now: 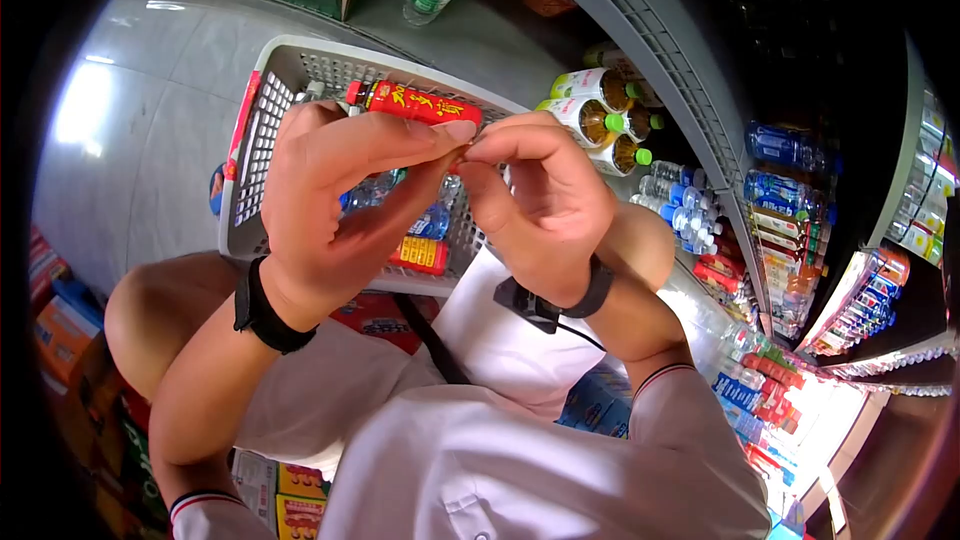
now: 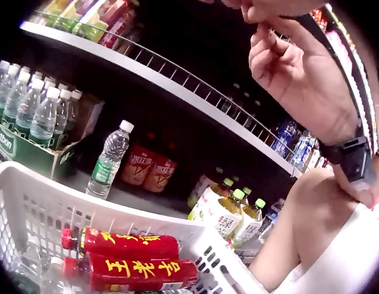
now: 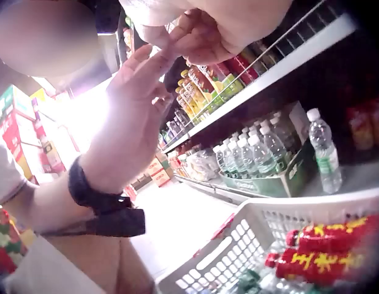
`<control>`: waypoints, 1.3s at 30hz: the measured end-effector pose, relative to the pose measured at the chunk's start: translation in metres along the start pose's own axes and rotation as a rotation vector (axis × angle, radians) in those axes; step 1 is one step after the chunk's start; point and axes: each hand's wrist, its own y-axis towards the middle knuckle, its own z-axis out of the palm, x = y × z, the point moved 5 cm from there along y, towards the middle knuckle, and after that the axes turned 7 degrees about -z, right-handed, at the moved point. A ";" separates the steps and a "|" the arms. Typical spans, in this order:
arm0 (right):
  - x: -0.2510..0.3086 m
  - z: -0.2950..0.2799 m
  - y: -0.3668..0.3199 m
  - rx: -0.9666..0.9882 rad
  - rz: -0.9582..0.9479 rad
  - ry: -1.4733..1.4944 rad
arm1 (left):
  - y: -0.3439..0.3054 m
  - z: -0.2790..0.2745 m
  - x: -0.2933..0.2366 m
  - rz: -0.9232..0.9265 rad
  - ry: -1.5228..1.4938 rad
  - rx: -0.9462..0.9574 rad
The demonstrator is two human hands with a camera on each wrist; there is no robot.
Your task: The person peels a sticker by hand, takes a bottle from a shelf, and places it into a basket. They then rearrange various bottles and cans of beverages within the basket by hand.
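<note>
Red bottle [image 1: 412,100]: lying in basket [image 1: 235,230], below the hands; probably weighty, smooth, slightly yielding; grip mid-body; left hand [image 1: 325,175], right hand [image 1: 555,190]: fingers bent, tips meeting, contents indiscernible.

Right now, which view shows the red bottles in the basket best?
The left wrist view: both red bottles lie side by side and no hand covers them. The right wrist view shows both too, but blurred at its right edge. The head view shows only one plainly, partly behind the left hand.
</note>
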 end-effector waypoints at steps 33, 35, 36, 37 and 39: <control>-0.033 -0.009 -0.020 -0.142 0.723 0.794 | -0.010 0.031 -0.005 0.324 0.642 0.019; -0.039 -0.009 -0.024 -0.168 0.755 0.791 | -0.011 0.034 -0.005 0.341 0.678 0.043; -0.042 -0.010 -0.026 -0.180 0.773 0.788 | -0.012 0.035 -0.005 0.340 0.696 0.051; -0.043 -0.010 -0.027 -0.181 0.782 0.781 | -0.013 0.036 -0.004 0.337 0.714 0.058; -0.045 -0.011 -0.026 -0.175 0.795 0.763 | -0.009 0.036 -0.005 0.370 0.696 0.111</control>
